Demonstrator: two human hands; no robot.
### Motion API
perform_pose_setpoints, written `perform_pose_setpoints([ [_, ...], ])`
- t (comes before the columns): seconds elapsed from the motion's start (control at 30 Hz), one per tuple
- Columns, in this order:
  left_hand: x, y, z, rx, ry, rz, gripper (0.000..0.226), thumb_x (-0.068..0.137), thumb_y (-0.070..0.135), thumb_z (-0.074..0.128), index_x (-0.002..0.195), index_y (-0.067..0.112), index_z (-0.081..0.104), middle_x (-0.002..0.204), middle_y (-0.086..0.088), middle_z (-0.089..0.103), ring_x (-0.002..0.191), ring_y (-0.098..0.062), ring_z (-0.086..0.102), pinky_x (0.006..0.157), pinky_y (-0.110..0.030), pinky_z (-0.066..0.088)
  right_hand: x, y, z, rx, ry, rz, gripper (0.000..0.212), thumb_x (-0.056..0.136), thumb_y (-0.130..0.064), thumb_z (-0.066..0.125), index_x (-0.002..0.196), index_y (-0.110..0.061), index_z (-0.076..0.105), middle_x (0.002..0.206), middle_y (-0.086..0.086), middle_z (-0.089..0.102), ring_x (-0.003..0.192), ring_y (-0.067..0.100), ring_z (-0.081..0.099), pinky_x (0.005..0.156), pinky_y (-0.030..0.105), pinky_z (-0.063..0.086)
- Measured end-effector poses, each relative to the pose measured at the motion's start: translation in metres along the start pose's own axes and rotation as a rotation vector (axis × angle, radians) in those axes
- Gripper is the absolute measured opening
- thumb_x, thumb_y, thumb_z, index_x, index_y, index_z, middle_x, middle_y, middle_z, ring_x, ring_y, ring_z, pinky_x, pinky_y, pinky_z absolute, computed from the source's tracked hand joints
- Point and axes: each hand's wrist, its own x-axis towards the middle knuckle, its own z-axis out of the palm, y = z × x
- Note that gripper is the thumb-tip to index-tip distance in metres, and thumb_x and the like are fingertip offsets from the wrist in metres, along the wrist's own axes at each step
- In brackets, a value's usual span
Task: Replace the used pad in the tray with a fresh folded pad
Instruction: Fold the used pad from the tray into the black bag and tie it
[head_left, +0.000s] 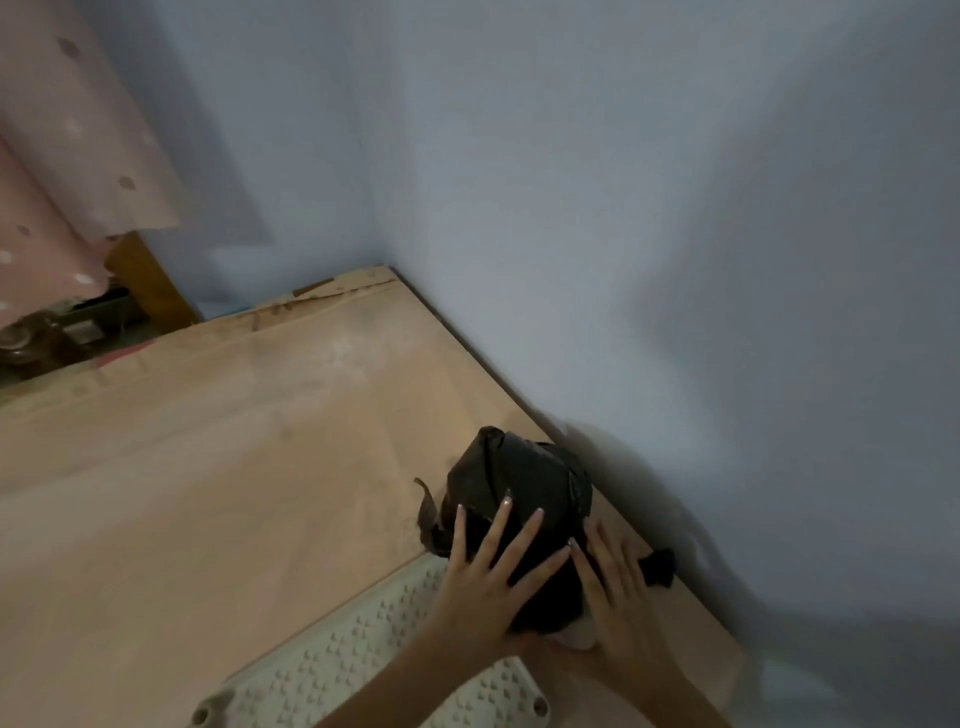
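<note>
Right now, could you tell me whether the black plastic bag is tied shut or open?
Cannot tell. The black plastic bag is bunched, and both hands, left and right, press flat over it, hiding any opening.

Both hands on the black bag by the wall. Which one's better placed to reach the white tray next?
Left, probably. The left hand lies flat on the black bag directly above the white tray, while the right hand rests on the bag's wall side, away from the tray.
</note>
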Motion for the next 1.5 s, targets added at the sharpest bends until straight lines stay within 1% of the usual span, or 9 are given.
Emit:
perform_pose_setpoints([
  [0.1, 0.01, -0.005, 0.026, 0.007, -0.168, -0.126, 0.122, 0.054, 0.084, 0.059, 0.151, 0.026, 0.014, 0.153, -0.011, 0.027, 0.137, -0.038, 0.025, 0.096, -0.071, 0.032, 0.007, 0.005, 0.024, -0.16, -0.142, -0.026, 0.118, 0.069, -0.069, 0.059, 0.15, -0.006, 0.0, 0.158, 0.014, 0.005, 0.146, 0.028, 0.002, 0.113, 0.045, 0.012],
  [0.17, 0.014, -0.01, 0.038, -0.032, -0.21, -0.202, 0.115, 0.06, 0.08, 0.06, 0.151, 0.025, 0.018, 0.152, -0.011, 0.028, 0.138, -0.037, 0.023, 0.092, -0.07, 0.039, 0.013, 0.012, 0.039, -0.205, -0.186, -0.042, 0.108, 0.077, -0.063, 0.054, 0.149, -0.003, 0.001, 0.155, 0.017, 0.017, 0.146, 0.03, 0.005, 0.111, 0.048, 0.016],
  [0.4, 0.04, -0.047, 0.054, -0.027, -0.181, -0.242, 0.099, 0.07, 0.069, 0.063, 0.15, 0.027, 0.022, 0.153, -0.011, 0.028, 0.14, -0.033, 0.022, 0.096, -0.068, 0.036, 0.06, 0.03, 0.061, -0.205, -0.211, -0.051, 0.088, 0.088, -0.052, 0.039, 0.149, -0.003, 0.0, 0.151, 0.019, 0.023, 0.143, 0.031, 0.014, 0.109, 0.052, 0.019],
  [0.7, 0.09, -0.118, 0.063, -0.025, -0.23, -0.326, 0.104, 0.07, 0.065, 0.064, 0.151, 0.026, 0.012, 0.153, -0.009, 0.031, 0.139, -0.031, 0.031, 0.095, -0.065, 0.04, 0.152, 0.053, 0.09, -0.129, -0.371, -0.046, 0.086, 0.079, -0.054, 0.053, 0.144, -0.003, 0.026, 0.15, 0.017, 0.03, 0.14, 0.03, 0.025, 0.11, 0.052, 0.023],
  [0.83, 0.108, -0.145, 0.068, 0.045, -0.267, -0.293, 0.09, 0.089, 0.06, 0.044, 0.145, 0.029, -0.019, 0.158, -0.006, -0.014, 0.146, -0.031, -0.007, 0.11, -0.066, 0.012, 0.184, 0.062, 0.098, -0.145, -0.413, -0.058, 0.082, 0.081, -0.056, 0.044, 0.142, -0.003, 0.03, 0.147, 0.018, 0.038, 0.138, 0.029, 0.029, 0.108, 0.052, 0.031],
  [0.97, 0.12, -0.15, 0.063, 0.018, -0.251, -0.32, 0.094, 0.083, 0.062, 0.053, 0.151, 0.03, -0.004, 0.16, -0.006, -0.005, 0.146, -0.031, 0.0, 0.109, -0.067, 0.014, 0.2, 0.067, 0.098, -0.125, -0.413, -0.065, 0.086, 0.073, -0.053, 0.056, 0.138, -0.002, 0.033, 0.141, 0.019, 0.045, 0.133, 0.029, 0.037, 0.102, 0.054, 0.041],
  [1.1, 0.116, -0.146, 0.054, 0.021, -0.242, -0.294, 0.092, 0.083, 0.063, 0.053, 0.151, 0.032, 0.0, 0.16, -0.003, -0.006, 0.147, -0.03, -0.003, 0.108, -0.068, 0.01, 0.194, 0.068, 0.09, -0.103, -0.394, -0.102, 0.074, 0.082, -0.051, 0.045, 0.137, -0.003, 0.038, 0.141, 0.016, 0.045, 0.13, 0.027, 0.043, 0.101, 0.05, 0.043],
  [1.4, 0.078, -0.129, 0.013, 0.006, -0.287, -0.388, 0.059, 0.1, 0.043, 0.028, 0.152, 0.026, 0.006, 0.16, -0.002, -0.002, 0.147, -0.021, -0.004, 0.117, -0.053, 0.004, 0.191, 0.023, 0.044, -0.101, -0.282, 0.159, 0.051, 0.079, -0.031, 0.038, 0.111, -0.003, 0.067, 0.116, 0.013, 0.067, 0.107, 0.025, 0.065, 0.088, 0.04, 0.052],
  [1.5, 0.062, -0.114, -0.003, 0.001, -0.359, -0.464, 0.057, 0.101, 0.033, 0.029, 0.152, 0.016, 0.01, 0.16, -0.007, 0.006, 0.147, -0.023, 0.003, 0.119, -0.042, 0.004, 0.181, -0.001, 0.034, -0.145, -0.434, 0.307, 0.051, 0.095, -0.03, 0.034, 0.136, -0.003, 0.045, 0.14, 0.015, 0.047, 0.134, 0.025, 0.04, 0.11, 0.037, 0.029],
])
